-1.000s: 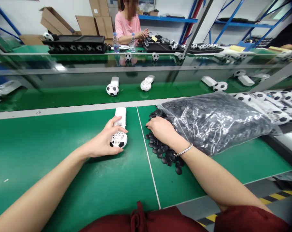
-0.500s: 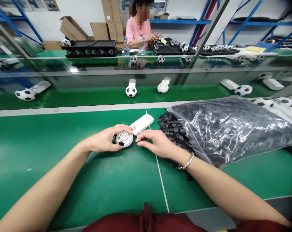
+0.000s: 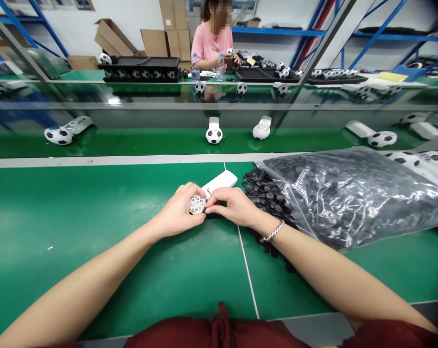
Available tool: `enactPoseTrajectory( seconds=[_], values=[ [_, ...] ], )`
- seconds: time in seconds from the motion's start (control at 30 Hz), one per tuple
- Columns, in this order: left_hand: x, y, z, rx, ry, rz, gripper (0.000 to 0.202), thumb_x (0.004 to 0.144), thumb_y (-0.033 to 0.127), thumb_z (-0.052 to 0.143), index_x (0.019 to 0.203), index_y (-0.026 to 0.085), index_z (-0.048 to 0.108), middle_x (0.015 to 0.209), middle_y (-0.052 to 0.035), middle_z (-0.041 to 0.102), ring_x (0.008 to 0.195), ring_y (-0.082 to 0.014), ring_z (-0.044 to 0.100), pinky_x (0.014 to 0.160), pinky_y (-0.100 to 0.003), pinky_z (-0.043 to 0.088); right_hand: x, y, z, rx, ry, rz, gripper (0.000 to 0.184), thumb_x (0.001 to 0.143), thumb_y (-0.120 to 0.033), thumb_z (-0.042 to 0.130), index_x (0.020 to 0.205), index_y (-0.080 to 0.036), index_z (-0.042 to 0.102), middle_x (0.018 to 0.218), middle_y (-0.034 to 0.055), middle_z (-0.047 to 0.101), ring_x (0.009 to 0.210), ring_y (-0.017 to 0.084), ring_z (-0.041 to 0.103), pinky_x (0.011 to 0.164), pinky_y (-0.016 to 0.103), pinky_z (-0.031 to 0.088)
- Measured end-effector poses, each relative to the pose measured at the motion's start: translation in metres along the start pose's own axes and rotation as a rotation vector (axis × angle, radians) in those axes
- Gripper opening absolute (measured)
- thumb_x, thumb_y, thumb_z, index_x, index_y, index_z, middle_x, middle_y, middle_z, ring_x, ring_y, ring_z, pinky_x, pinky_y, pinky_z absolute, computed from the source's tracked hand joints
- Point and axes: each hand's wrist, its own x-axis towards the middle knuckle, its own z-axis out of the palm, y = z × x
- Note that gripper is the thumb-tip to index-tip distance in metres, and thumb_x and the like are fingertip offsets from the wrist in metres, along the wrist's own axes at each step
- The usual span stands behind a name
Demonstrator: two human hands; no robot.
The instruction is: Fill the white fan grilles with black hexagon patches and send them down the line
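Fan: a white handheld fan (image 3: 208,193) with a football-shaped head lies on the green table at the centre of the frame, its flat handle pointing toward the upper right, its round grille head between the two hands.
Table: the green table (image 3: 77,208) fills the lower half of the frame, with a thin white line running down it just right of centre.
Bag: a large clear plastic bag (image 3: 353,193) of small black pieces lies on the table at the right of the frame, its open mouth facing the hands.
Belt: a green conveyor belt (image 3: 142,140) crosses the middle of the frame behind the table; several football fans lie on it, one near the centre (image 3: 213,131).
Co-worker: a person in a pink shirt (image 3: 211,44) sits at the far bench at the top centre, hands busy over black trays.
Loose pieces: black pieces (image 3: 264,191) spill from the bag's mouth, just right of the hands.
Left hand: the left hand (image 3: 177,212) curls around the fan's head from the left, fingers wrapped over the top.
Right hand: the right hand (image 3: 233,207) has fingertips pressed against the right side of the head; whether they pinch a black piece cannot be told.
Bracelet: a silver bracelet (image 3: 272,232) circles the right wrist.
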Motion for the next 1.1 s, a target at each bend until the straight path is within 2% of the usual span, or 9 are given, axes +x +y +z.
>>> enactPoseTrajectory(
  seconds=[0.17, 0.4, 0.47, 0.57, 0.67, 0.77, 0.93, 1.03, 1.1],
  values=[
    [0.001, -0.001, 0.002, 0.005, 0.014, -0.017, 0.024, 0.064, 0.018, 0.053, 0.087, 0.02, 0.047, 0.089, -0.0002, 0.05, 0.087, -0.0197, 0.047, 0.076, -0.033, 0.039, 0.013, 0.0, -0.008, -0.098, -0.115, -0.056, 0.012, 0.07, -0.026, 0.068, 0.065, -0.017, 0.062, 0.067, -0.0023, 0.064, 0.065, 0.01, 0.056, 0.064, 0.021, 0.038],
    [0.001, 0.002, 0.005, -0.038, 0.058, -0.053, 0.022, 0.062, 0.016, 0.053, 0.083, 0.02, 0.047, 0.085, 0.0001, 0.053, 0.082, -0.0187, 0.049, 0.072, -0.031, 0.04, 0.025, -0.003, -0.022, -0.108, -0.236, 0.024, 0.022, 0.07, -0.038, 0.067, 0.074, -0.017, 0.061, 0.07, -0.0025, 0.062, 0.065, 0.009, 0.055, 0.06, 0.019, 0.039],
    [0.011, -0.007, -0.008, -0.047, 0.064, -0.075, 0.027, 0.062, 0.017, 0.052, 0.088, 0.02, 0.048, 0.087, -0.0004, 0.054, 0.079, -0.0181, 0.051, 0.069, -0.03, 0.042, 0.036, 0.012, -0.049, -0.172, -0.185, 0.152, 0.032, 0.067, -0.041, 0.068, 0.09, -0.02, 0.06, 0.087, -0.0019, 0.063, 0.079, 0.01, 0.057, 0.067, 0.018, 0.042],
    [0.05, -0.039, -0.04, 0.055, 0.208, -0.076, 0.032, 0.063, 0.024, 0.052, 0.095, 0.019, 0.049, 0.091, -0.0029, 0.053, 0.081, -0.0203, 0.053, 0.071, -0.032, 0.043, 0.055, 0.051, -0.118, -0.448, 0.096, 0.529, 0.047, 0.072, -0.042, 0.063, 0.114, -0.023, 0.052, 0.116, 0.0036, 0.053, 0.1, 0.014, 0.053, 0.082, 0.022, 0.041],
    [0.104, -0.083, -0.068, 0.302, 0.418, -0.078, 0.037, 0.065, 0.033, 0.053, 0.099, 0.017, 0.051, 0.1, -0.0083, 0.052, 0.099, -0.0282, 0.049, 0.085, -0.04, 0.04, 0.065, 0.097, -0.186, -0.603, 0.269, 0.747, 0.05, 0.077, -0.033, 0.059, 0.121, -0.014, 0.046, 0.122, 0.0155, 0.046, 0.112, 0.023, 0.046, 0.094, 0.035, 0.036],
    [0.142, -0.122, -0.073, 0.358, 0.452, -0.138, 0.049, 0.068, 0.035, 0.051, 0.111, 0.011, 0.047, 0.108, -0.0152, 0.05, 0.108, -0.0337, 0.044, 0.09, -0.046, 0.037, 0.068, 0.136, -0.22, -0.662, 0.337, 0.91, 0.044, 0.079, -0.03, 0.058, 0.118, -0.013, 0.047, 0.119, 0.0138, 0.048, 0.107, 0.024, 0.049, 0.09, 0.042, 0.04],
    [0.145, -0.147, -0.05, 0.386, 0.465, -0.128, 0.063, 0.077, 0.039, 0.048, 0.132, 0.015, 0.027, 0.131, -0.0179, 0.032, 0.122, -0.0349, 0.03, 0.096, -0.049, 0.033, 0.072, 0.169, -0.214, -0.655, 0.354, 1.004, 0.033, 0.085, -0.031, 0.05, 0.114, -0.015, 0.049, 0.112, 0.0078, 0.053, 0.094, 0.018, 0.055, 0.078, 0.039, 0.048],
    [0.134, -0.132, -0.044, 0.414, 0.574, -0.105, 0.067, 0.077, 0.045, 0.05, 0.131, 0.012, 0.026, 0.132, -0.0211, 0.03, 0.124, -0.037, 0.025, 0.098, -0.052, 0.03, 0.076, 0.157, -0.211, -0.618, 0.363, 0.973, 0.037, 0.081, -0.027, 0.055, 0.115, -0.013, 0.048, 0.104, 0.0107, 0.056, 0.085, 0.017, 0.058, 0.074, 0.034, 0.048],
    [0.125, -0.105, -0.043, 0.423, 0.623, -0.008, 0.063, 0.078, 0.042, 0.05, 0.13, 0.014, 0.027, 0.133, -0.0189, 0.031, 0.125, -0.0335, 0.026, 0.1, -0.049, 0.029, 0.075, 0.131, -0.211, -0.56, 0.337, 0.903, 0.04, 0.078, -0.026, 0.057, 0.115, -0.014, 0.048, 0.094, 0.0088, 0.06, 0.076, 0.015, 0.059, 0.067, 0.027, 0.047]
  ],
)
